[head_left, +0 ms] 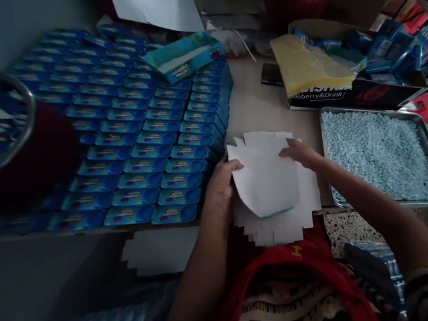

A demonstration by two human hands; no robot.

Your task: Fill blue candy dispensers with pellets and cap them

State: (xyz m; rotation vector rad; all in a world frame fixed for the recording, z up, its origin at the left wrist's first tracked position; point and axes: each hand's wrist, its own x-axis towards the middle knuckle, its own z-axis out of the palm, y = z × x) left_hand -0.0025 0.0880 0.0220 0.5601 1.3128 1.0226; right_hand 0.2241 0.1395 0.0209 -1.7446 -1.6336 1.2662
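A white card sheet [269,176] with cut edges lies over a stack of similar white sheets [308,192] at the table's front edge. My left hand [221,182] grips the left edge of the top sheet, thumb on top and fingers hidden beneath. My right hand [300,153] is at the sheet's upper right edge, thumb and fingers closed on it. The top sheet bends up a little at its left side, and its lower edge shows a thin blue line.
Rows of blue packs [140,124] fill the left, with an open blue box [186,59] on them. A red pot [34,140] stands far left. At right are a metal tray [327,156] of pale blue pieces and a carton [375,93] under yellow sheets [308,64].
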